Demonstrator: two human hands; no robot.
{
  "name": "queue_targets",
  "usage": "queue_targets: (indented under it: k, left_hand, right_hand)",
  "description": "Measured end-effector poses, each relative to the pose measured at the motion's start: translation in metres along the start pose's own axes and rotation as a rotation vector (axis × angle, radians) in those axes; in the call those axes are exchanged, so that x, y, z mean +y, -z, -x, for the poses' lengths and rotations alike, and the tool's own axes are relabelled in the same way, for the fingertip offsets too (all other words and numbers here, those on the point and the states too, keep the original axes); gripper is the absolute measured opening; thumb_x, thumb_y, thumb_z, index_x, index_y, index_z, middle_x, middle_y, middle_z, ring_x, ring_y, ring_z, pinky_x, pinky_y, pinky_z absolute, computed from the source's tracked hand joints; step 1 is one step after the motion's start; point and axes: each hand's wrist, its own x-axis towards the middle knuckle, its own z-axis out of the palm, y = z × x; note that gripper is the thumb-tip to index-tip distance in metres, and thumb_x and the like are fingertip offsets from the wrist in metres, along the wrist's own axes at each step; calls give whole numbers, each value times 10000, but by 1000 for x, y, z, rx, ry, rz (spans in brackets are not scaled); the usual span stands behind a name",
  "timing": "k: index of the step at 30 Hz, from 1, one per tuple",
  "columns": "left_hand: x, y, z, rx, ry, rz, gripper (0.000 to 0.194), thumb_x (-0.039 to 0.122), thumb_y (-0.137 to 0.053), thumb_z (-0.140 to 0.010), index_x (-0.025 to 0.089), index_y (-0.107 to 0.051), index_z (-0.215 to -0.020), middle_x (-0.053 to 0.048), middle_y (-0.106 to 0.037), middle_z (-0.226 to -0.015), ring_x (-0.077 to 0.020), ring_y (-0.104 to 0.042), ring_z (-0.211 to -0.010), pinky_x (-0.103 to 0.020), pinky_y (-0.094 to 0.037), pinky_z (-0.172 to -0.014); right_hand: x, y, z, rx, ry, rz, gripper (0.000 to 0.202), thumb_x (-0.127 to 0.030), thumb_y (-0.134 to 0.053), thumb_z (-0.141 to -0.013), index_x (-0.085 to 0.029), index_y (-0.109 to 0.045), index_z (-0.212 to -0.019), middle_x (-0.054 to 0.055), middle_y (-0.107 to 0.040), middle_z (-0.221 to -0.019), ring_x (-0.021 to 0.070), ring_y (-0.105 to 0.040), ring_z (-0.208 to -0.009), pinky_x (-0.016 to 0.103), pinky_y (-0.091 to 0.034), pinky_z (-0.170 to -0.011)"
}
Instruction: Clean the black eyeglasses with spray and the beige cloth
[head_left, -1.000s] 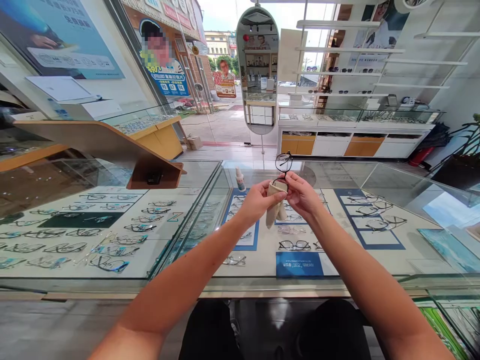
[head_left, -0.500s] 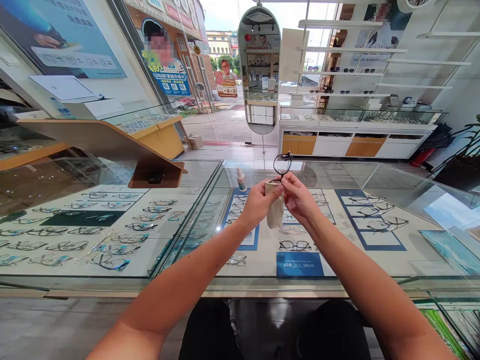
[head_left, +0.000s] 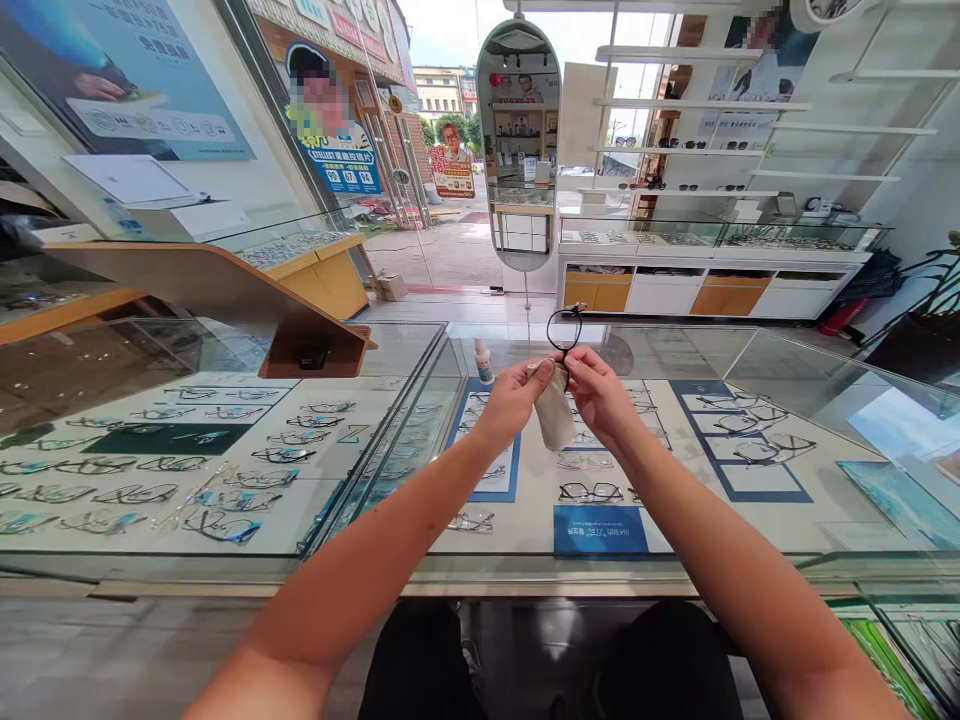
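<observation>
Oval mirror stands beyond the glass counter; blue card lies inside.

A: Head view, single item — station?
B: Head-worn, above the near side of the counter; faces forward and down.
A: Range?
B: Near to left hand and right hand, mid-frame; mirror and street farther off — top.

The glasses I hold are black-rimmed, my cloth beige, my trousers black. Near the front edge of the counter, a blue card shows white lettering; toward the far edge, the bottle is whitish.
</observation>
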Motion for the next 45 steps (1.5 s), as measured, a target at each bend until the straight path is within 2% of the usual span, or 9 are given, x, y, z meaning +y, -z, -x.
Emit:
queue_targets:
  k: [6,14,17,21,26,30,37,41,45]
  left_hand:
    - [-1,14,-8,-119,155,120,593,676,-1037,-770,175,-860,-1034,-66,-769,-955,-215,-652,-924,-299,-510,-848]
    - [3,15,-6,-204,207,138,566,552,-1095,-730,170,-848,-1067,-55,-755,-936,-215,-662,-865,-317,-524,-833]
    - [0,13,-5,-161,190,142,573,581,-1090,-723,160,-838,-1020,-55,-749,-892,-214,-658,-837,-315,-525,-807]
    - [-8,9,-5,-65,154,113,617,696,-1045,-730,153,-824,-921,-55,-745,-867,-189,-630,-800,-284,-499,-734]
    - [-11,8,-6,20,166,108,658,713,-1077,-645,169,-807,-897,-34,-738,-839,-176,-615,-779,-274,-475,-708]
    - [-7,8,-8,-33,185,170,650,603,-1139,-589,162,-806,-931,-24,-713,-791,-183,-632,-773,-281,-477,-707]
    - [-5,2,-6,-39,209,244,634,419,-1196,-475,149,-792,-881,-16,-717,-819,-156,-624,-778,-256,-496,-720]
    - [-5,2,-4,-54,229,250,659,324,-1194,-488,152,-817,-1000,-17,-745,-864,-168,-676,-830,-266,-539,-805]
    - [-6,7,-4,-107,215,209,690,263,-1174,-521,155,-820,-1103,-41,-783,-942,-191,-715,-886,-282,-564,-853]
  right_hand:
    - [-6,5,-3,11,-2,20,437,-498,-1010,-696,-236,-686,-825,47,-772,-1016,194,-626,-892,309,-498,-802]
    - [-6,9,-4,7,-22,-27,445,-505,-1050,-692,-250,-715,-838,24,-754,-1031,197,-649,-932,301,-536,-825]
    - [-5,9,-4,15,-33,-33,475,-521,-1061,-669,-252,-712,-848,21,-752,-1029,191,-641,-898,299,-532,-792]
    - [-1,7,-3,0,-1,36,483,-558,-1053,-675,-246,-717,-825,16,-755,-986,156,-547,-766,279,-459,-684]
    - [1,7,0,-10,60,160,368,-549,-991,-765,-251,-796,-855,31,-780,-988,167,-535,-773,317,-468,-742]
    - [-1,7,0,-29,89,221,326,-538,-960,-794,-249,-814,-835,56,-801,-1013,214,-630,-903,362,-510,-857]
    - [2,2,1,0,73,144,425,-589,-996,-744,-253,-753,-837,63,-817,-1072,234,-669,-962,335,-487,-768]
    - [4,4,-2,7,50,85,437,-581,-1024,-719,-252,-763,-837,54,-814,-1044,220,-675,-954,334,-519,-826]
    - [3,7,-6,45,16,-12,469,-571,-1072,-636,-252,-775,-810,34,-807,-997,200,-670,-926,310,-542,-828]
